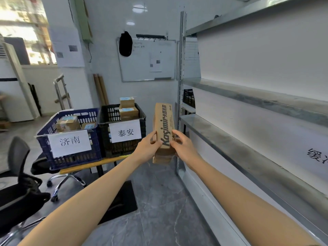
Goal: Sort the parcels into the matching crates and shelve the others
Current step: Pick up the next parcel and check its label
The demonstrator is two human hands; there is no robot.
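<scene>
A long brown cardboard parcel (pixel 163 119) printed "Kasimir" stands upright in mid-air in front of me. My left hand (pixel 148 146) grips its lower left side and my right hand (pixel 182 146) grips its lower right side. To the left, a blue crate (pixel 71 157) with a white paper label holds two or three taped boxes. Beside it a black crate (pixel 122 150), also labelled, holds stacked boxes (pixel 128 109) with blue stickers. Metal shelves (pixel 248 144) run along the right, level with the parcel, and they look bare.
Both crates sit on a low wooden table (pixel 92 165). A black office chair (pixel 19 174) stands at lower left and a black mat (pixel 122 201) lies on the grey floor. A whiteboard (pixel 147 61) hangs on the far wall. The shelf upright (pixel 180 103) stands just right of the parcel.
</scene>
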